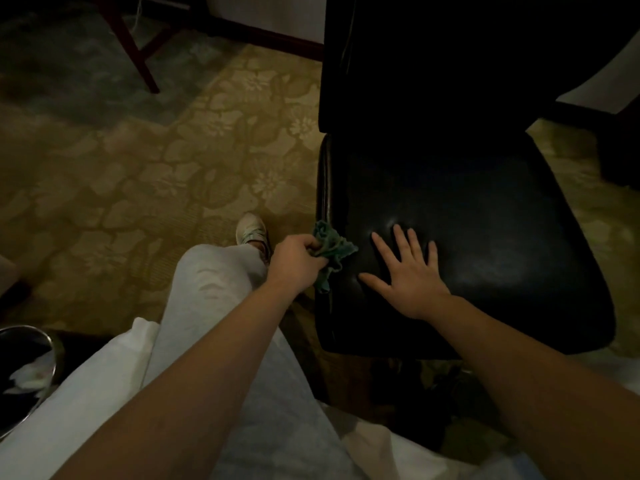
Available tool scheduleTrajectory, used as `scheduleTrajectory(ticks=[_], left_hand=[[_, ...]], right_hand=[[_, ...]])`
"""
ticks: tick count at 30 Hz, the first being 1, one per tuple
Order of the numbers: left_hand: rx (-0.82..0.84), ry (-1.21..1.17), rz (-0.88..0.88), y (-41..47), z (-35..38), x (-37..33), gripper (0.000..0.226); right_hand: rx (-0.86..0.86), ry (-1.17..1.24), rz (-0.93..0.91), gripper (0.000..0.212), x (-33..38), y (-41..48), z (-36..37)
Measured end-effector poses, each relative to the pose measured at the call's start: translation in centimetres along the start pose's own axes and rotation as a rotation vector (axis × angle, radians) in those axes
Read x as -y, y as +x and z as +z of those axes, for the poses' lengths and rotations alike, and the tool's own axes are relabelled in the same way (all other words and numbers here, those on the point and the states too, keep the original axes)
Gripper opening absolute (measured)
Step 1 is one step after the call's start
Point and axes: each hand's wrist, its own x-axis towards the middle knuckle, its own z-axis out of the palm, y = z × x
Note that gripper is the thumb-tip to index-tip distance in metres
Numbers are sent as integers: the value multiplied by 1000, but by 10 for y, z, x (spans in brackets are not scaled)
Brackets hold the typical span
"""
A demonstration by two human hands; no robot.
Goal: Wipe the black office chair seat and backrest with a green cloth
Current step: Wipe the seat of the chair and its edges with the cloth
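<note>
The black office chair fills the right half of the view, its shiny seat [485, 209] below a dark backrest [433, 64]. A crumpled green cloth [330, 249] lies against the seat's left front edge, gripped by my left hand [298, 256]. My right hand [408, 268] rests flat on the seat's front left part, fingers spread and straight, just right of the cloth.
Patterned yellow-green carpet [156, 174] covers the floor to the left. My leg in light trousers [214, 282] and a shoe [252, 230] are beside the chair. A metal bin [52, 344] with paper sits at the lower left. Dark wooden furniture legs [138, 53] stand at the upper left.
</note>
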Motion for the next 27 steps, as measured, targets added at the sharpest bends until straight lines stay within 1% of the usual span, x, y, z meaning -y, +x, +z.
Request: scheduleTrajectory(ticks=[4, 7, 9, 19, 21, 23, 24, 27], left_hand=[[23, 12, 24, -25, 11, 12, 23], [4, 57, 54, -36, 17, 17, 24], [-13, 47, 66, -36, 17, 18, 24], [-32, 39, 34, 12, -12, 5, 31], [-12, 35, 29, 24, -20, 1, 27], [17, 25, 16, 32, -25, 3, 14], [28, 20, 16, 34, -26, 5, 11], [31, -4, 0, 24, -27, 19, 12]], right_hand=[[8, -3, -6, 83, -2, 2, -1], [-13, -4, 6, 83, -1, 3, 2], [-17, 2, 15, 85, 1, 5, 3], [99, 101, -22, 104, 6, 11, -16], [105, 114, -5, 103, 10, 15, -17], [97, 107, 21, 101, 15, 20, -15], [91, 103, 35, 100, 17, 23, -13], [62, 100, 61, 99, 23, 28, -9]])
